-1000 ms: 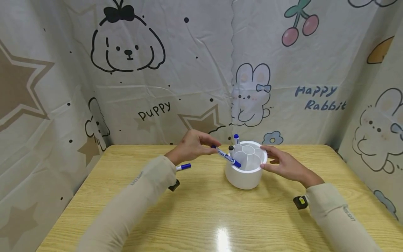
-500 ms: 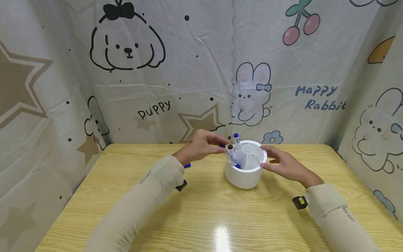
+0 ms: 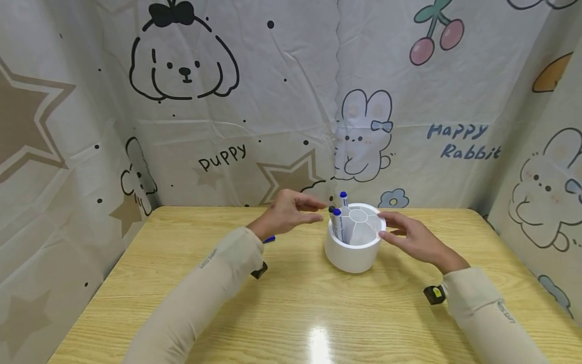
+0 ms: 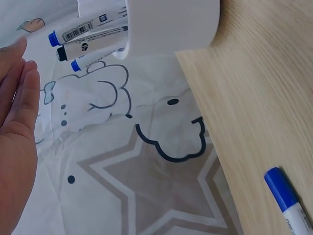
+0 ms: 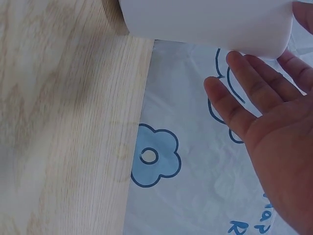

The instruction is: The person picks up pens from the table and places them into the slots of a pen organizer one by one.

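Note:
A round white pen organizer with divided compartments stands on the table. Three markers are upright at its left side: a blue-capped marker in front, a black-capped marker and another blue-capped marker behind. Just left of them is my left hand, fingers extended and holding nothing; a gap separates it from the caps in the left wrist view. My right hand touches the organizer's right rim with thumb and fingertips, its fingers fairly straight in the right wrist view. Another blue-capped marker lies on the table, mostly hidden by my left arm in the head view.
The wooden table ends at a printed cloth backdrop close behind the organizer. Cloth also hangs along the left and right sides. A small black wrist camera sits under my right cuff.
My left hand lowered the blue-capped marker into the organizer, then let go; the marker now stands upright there. The left hand has drawn slightly back left. My right hand stayed at the rim.

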`<action>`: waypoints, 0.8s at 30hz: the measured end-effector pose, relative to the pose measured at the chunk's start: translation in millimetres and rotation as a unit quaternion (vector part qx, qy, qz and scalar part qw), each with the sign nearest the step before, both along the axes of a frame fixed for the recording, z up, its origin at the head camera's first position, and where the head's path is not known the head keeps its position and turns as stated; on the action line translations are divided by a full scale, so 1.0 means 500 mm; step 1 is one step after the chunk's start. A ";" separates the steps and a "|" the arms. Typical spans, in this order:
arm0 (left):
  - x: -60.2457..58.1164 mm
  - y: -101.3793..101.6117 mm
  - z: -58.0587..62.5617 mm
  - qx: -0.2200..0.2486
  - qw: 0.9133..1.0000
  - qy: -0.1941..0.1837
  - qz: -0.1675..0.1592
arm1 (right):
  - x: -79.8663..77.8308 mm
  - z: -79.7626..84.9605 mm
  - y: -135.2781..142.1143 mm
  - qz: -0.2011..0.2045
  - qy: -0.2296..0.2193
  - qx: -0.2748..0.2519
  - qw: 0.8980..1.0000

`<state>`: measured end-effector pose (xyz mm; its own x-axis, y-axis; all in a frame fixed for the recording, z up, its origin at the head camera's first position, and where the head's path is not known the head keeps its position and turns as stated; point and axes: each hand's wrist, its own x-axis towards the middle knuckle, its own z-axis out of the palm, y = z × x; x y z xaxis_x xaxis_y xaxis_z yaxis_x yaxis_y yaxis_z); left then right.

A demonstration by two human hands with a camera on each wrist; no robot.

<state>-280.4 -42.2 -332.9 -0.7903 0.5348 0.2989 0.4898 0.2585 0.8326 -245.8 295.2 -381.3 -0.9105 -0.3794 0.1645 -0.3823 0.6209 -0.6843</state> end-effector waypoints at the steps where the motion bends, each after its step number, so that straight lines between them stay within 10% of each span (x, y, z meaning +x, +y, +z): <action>1: 0.000 -0.004 -0.002 -0.003 1.000 -0.001 0.002 | 0.000 0.000 0.000 -0.001 0.001 -0.002 1.000; 24: 0.010 -0.182 -0.101 -0.022 0.997 -0.051 0.048 | 0.000 0.000 -0.006 0.005 -0.011 0.005 1.000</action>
